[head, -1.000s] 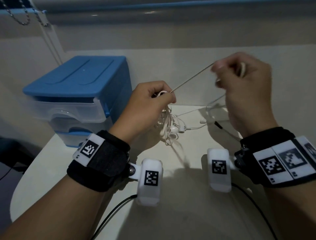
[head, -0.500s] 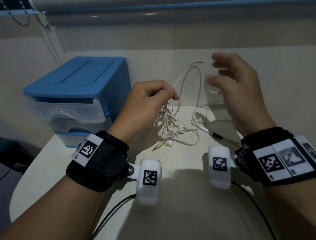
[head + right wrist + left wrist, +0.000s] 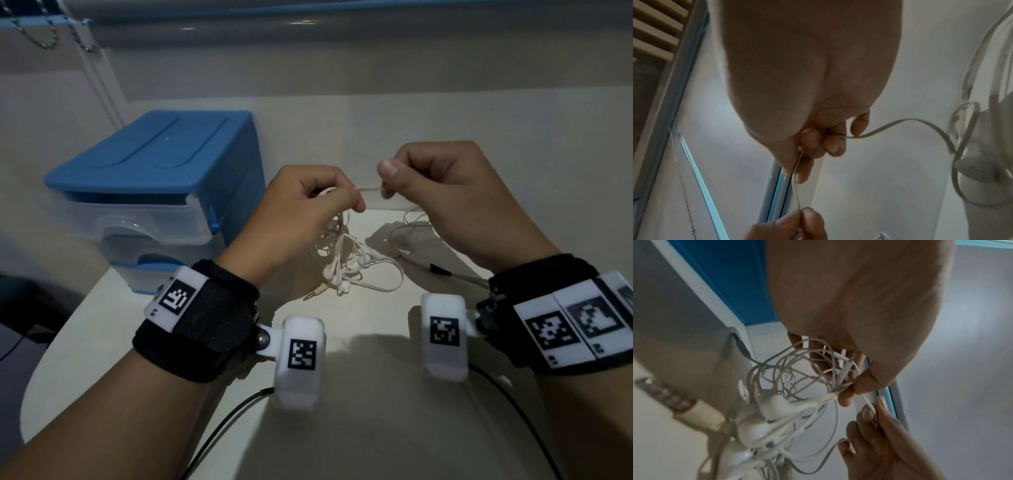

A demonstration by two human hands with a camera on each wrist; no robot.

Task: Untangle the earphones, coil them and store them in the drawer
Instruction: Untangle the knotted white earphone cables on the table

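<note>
earphones [image 3: 346, 263] tangled | both hands pinch cord | drawer [image 3: 113, 219] shut

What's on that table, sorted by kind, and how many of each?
Tangled white earphones: 1 bundle; I cannot tell how many pairs
Blue drawer unit: 1
Hands on the cord: 2, the left hand and the right hand
White wrist cameras: 2
Total: 6
</note>
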